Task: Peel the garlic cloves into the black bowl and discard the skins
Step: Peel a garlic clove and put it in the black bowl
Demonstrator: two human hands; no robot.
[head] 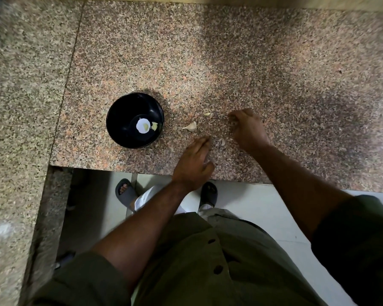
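The black bowl (135,120) stands on the speckled granite counter (208,62), with two pale peeled cloves (154,126) at its bottom. To its right lie an unpeeled garlic clove (191,126) and a smaller piece (207,114). A scrap of skin or a clove (221,142) lies between my hands. My left hand (194,164) rests flat near the counter's front edge, its fingertips just short of that scrap, holding nothing. My right hand (247,129) is curled with fingers bunched on the counter; what it pinches is hidden.
The counter's front edge (142,171) runs just below my left hand, and a second granite slab (20,107) adjoins on the left. Below the edge are the white floor (263,208) and my feet in dark slippers (125,192).
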